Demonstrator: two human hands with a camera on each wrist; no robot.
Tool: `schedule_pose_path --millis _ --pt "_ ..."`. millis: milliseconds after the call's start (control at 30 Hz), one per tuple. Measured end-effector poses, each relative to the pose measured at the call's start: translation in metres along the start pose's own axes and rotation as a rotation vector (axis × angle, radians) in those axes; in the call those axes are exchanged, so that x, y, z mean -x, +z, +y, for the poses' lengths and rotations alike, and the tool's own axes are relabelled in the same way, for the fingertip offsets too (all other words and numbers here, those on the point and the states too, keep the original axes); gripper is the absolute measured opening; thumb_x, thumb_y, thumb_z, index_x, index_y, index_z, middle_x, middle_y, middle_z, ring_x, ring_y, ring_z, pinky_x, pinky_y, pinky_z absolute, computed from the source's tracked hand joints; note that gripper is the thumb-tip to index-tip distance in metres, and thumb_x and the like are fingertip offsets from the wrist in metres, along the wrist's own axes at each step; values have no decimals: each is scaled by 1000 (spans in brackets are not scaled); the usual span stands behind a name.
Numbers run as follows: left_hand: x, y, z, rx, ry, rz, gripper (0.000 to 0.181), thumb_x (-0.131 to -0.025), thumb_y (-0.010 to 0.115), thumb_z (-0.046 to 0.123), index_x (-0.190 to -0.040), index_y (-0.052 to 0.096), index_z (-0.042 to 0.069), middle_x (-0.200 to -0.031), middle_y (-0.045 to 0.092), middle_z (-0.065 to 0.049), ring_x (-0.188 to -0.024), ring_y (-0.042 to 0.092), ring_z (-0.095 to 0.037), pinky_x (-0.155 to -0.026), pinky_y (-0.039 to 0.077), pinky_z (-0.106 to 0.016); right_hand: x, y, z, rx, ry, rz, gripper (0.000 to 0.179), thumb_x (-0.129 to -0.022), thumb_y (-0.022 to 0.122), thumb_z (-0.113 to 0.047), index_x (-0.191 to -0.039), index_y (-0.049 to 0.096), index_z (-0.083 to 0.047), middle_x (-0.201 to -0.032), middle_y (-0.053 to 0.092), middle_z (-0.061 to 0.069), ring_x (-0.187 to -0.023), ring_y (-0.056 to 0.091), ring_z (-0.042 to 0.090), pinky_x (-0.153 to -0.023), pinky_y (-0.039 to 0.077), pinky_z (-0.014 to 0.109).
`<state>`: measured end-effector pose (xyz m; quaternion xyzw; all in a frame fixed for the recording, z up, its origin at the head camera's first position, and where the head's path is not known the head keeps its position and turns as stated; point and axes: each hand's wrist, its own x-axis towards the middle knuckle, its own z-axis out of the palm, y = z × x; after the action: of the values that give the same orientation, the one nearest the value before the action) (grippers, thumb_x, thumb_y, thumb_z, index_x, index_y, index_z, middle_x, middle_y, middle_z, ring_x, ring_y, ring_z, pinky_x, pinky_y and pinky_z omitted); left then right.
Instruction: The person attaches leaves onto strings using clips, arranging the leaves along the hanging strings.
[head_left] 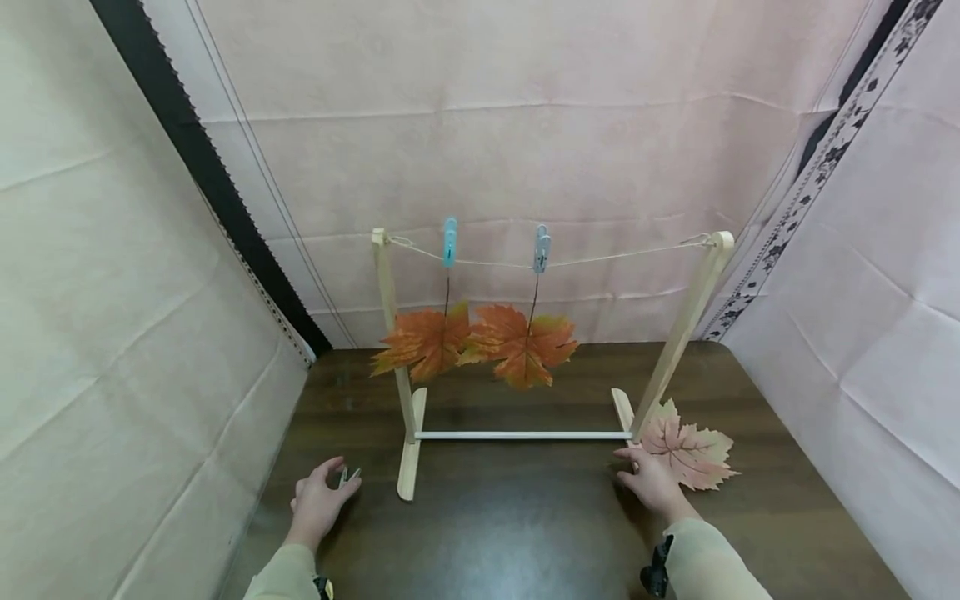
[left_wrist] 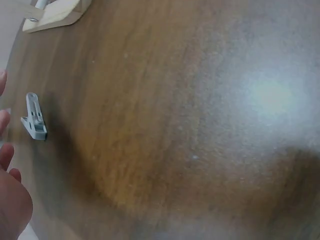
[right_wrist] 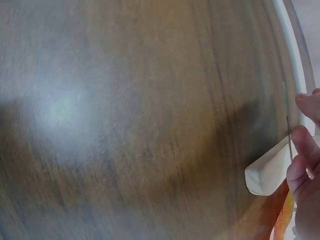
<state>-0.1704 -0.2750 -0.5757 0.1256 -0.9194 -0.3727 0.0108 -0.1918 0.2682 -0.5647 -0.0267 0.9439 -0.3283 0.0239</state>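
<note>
My left hand (head_left: 318, 500) is at the left of the table, fingers and thumb apart on either side of a pale grey clothespin (head_left: 347, 477). In the left wrist view that clothespin (left_wrist: 35, 117) shows a gap from the fingertips (left_wrist: 4, 120). At the stand's right foot, my right hand (head_left: 651, 482) reaches beside a pale pink maple leaf (head_left: 697, 454), its thumb and forefinger spread. The leaf's thin stem (right_wrist: 289, 132) passes right at the fingertips (right_wrist: 301, 137) in the right wrist view, with part of the leaf (right_wrist: 284, 215) orange below.
Two orange maple leaves, one left (head_left: 427, 342) and one right (head_left: 525, 346), hang from a string (head_left: 495, 264) by blue clothespins (head_left: 450, 242). The string spans a wooden stand (head_left: 682, 325) with a white crossbar (head_left: 521, 435). Pale cloth (head_left: 525, 167) walls surround the brown table (head_left: 517, 517).
</note>
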Motion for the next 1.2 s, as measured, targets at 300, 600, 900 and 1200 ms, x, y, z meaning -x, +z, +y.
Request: schedule_pose_path --millis 300,600,900,1200 --pt "1 2 -7 -23 -39 -1 67 -75 63 42 -127 39 8 -127 41 -17 -105 28 -38 -78 17 -53 -3 9 7 -8 -33 10 33 -76 63 -8 -108 58 -4 -108 56 13 -94 53 26 -78 40 45" --pt "-3 7 -1 15 -61 -51 62 -77 60 43 -126 40 8 -125 44 -11 -107 30 -34 -80 17 -53 -6 14 13 61 -38 17 21 -76 62 -5 -97 62 -7 -96 60 7 -93 54 27 -78 40 44" --pt "-1 12 -7 42 -67 -104 60 -74 63 45 -122 47 14 -120 50 -7 -109 38 -31 -84 17 -54 -4 16 13 49 -11 2 21 -77 61 -3 -97 62 -7 -97 60 7 -94 54 27 -78 40 45" --pt "5 21 -7 -135 30 -79 55 -71 67 40 -118 52 15 -116 52 -8 -101 36 -33 -76 23 -52 0 17 23 103 -50 57 17 -74 61 -1 -90 62 -7 -90 61 7 -88 56 27 -75 41 45"
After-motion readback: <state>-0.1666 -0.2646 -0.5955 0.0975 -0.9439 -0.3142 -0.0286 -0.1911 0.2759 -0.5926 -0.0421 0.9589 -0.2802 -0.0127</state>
